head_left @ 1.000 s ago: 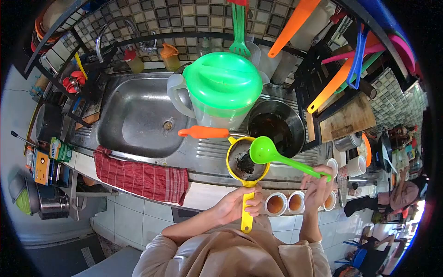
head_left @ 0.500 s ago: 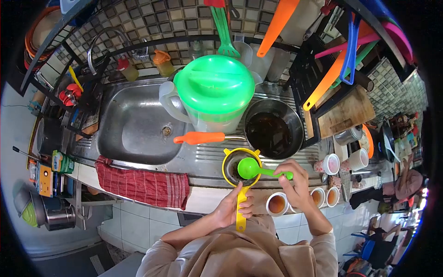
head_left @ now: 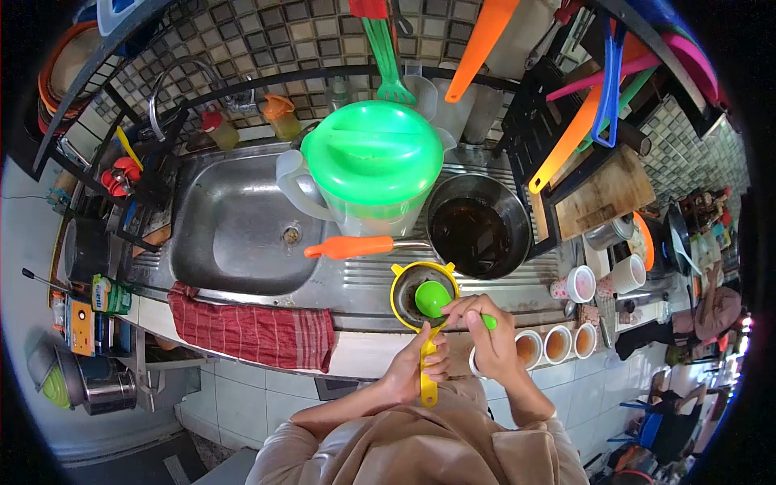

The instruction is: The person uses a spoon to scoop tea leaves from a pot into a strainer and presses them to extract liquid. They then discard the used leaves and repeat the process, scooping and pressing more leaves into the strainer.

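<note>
While the left hand (head_left: 420,364) gripped the yellow strainer (head_left: 422,301) by its handle, right hand (head_left: 485,335) fingers pinched a green ladle (head_left: 434,298) pressed into it, cups (head_left: 558,343) alongside.

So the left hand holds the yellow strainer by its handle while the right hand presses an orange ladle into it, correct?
Not quite: the ladle is green, not orange, as the head view shows. The left hand does hold the yellow strainer by its handle while the right hand presses the ladle into it.

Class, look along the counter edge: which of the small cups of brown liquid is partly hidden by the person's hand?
The leftmost cup: the right hand covers most of it.
</note>
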Tool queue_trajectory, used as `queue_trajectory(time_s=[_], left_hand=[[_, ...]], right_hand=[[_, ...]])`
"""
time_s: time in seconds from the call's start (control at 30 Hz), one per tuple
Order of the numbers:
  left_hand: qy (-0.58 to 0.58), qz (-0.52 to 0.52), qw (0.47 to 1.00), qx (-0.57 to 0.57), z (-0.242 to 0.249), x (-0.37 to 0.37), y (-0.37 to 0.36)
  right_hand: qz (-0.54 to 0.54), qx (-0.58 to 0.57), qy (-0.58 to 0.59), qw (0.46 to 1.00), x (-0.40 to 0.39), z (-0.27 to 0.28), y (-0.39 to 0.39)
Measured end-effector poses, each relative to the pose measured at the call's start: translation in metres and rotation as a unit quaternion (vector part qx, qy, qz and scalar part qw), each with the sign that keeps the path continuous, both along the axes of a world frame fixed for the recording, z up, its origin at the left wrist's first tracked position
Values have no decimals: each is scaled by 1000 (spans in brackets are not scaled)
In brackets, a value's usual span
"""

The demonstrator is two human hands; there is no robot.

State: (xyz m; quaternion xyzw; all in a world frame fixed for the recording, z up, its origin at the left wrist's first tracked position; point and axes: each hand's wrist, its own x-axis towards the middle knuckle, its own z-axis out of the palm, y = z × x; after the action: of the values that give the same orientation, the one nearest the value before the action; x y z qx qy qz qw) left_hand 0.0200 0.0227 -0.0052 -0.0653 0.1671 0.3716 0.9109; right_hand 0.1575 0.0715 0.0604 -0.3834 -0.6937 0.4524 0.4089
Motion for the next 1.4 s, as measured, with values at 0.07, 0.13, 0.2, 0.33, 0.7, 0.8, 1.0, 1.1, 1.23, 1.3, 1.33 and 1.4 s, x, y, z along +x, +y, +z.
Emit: queue_trajectory(time_s=[0.07,0.13,0.2,0.33,0.7,0.8,1.0,1.1,1.23,1.3,1.33,1.4], left_hand=[[10,-5,1000,0,1,0,0],[13,-6,1000,5,0,0,1],[13,-10,1000,12,-2,-1,1],[24,-14,999,19,-6,-2,0],[16,-19,1000,15,-4,-3,2],[55,-19,998,-23,3,-2,2],[85,-9,996,-25,-5,-1,0],[68,-7,998,-17,-5,-3,-1],[76,-16,997,-20,-3,-5,-1],[61,-16,998,-18,-6,-4,-1],[45,-12,999,-21,-7,-4,-1],[55,-11,998,-21,-7,-3,-1]], right_hand=[[-29,-13,11,999,-4,-1,-2],[-58,-25,23,998,-5,-4,-1],[-87,-15,26,996,-6,-7,1],[-86,-30,0,996,-8,-3,0],[-41,9,281,959,-30,-29,-10],[-78,42,234,968,-36,-36,-12],[-97,41,104,989,-44,-23,-3],[-116,9,89,989,-49,-22,5],[-175,-22,141,974,-51,-24,15],[-191,-43,176,965,-52,-25,16],[-198,-64,207,956,-56,-20,15],[-203,-53,213,954,-58,-21,15]])
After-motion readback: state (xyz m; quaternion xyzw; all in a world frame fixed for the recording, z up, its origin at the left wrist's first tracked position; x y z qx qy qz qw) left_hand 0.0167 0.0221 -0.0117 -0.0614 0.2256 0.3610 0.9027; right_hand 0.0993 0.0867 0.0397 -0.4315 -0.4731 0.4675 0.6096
